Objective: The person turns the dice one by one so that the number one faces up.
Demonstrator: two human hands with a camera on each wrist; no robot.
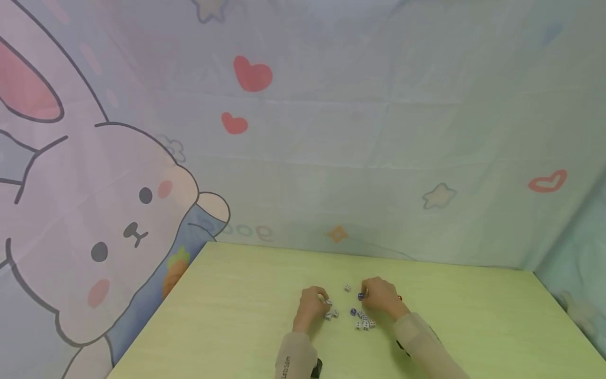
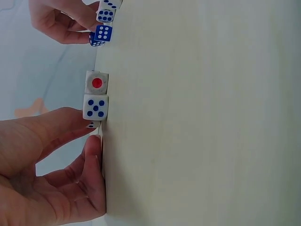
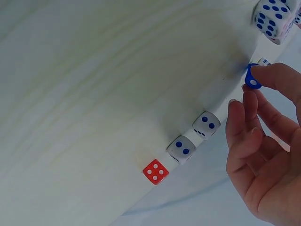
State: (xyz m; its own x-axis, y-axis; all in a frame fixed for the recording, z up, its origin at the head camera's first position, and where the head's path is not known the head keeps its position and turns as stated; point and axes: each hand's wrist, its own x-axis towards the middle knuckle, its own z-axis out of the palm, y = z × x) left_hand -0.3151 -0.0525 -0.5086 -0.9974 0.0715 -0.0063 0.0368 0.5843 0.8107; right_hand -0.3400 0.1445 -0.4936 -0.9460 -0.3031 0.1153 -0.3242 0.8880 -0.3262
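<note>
My left hand point(image 1: 311, 305) is at the left of the dice, thumb and finger curled around a white die point(image 2: 93, 125). Beside those fingertips stand two more white dice, one with a red one-pip point(image 2: 97, 83), the other showing blue five pips point(image 2: 95, 108). My right hand point(image 1: 380, 295) pinches a blue die point(image 3: 253, 77) between thumb and fingertips, low over the tabletop. Another blue die point(image 1: 353, 312) lies just in front of that hand. Several white dice point(image 1: 365, 319) are clustered nearer me, below the right hand in the head view.
A lone white die point(image 1: 347, 288) sits farther back between the hands. Beyond the right hand is a red die point(image 3: 155, 172), with two white dice point(image 3: 181, 149) near it in the right wrist view. A printed cloth point(image 1: 303, 200) hangs behind the pale table point(image 1: 236, 310).
</note>
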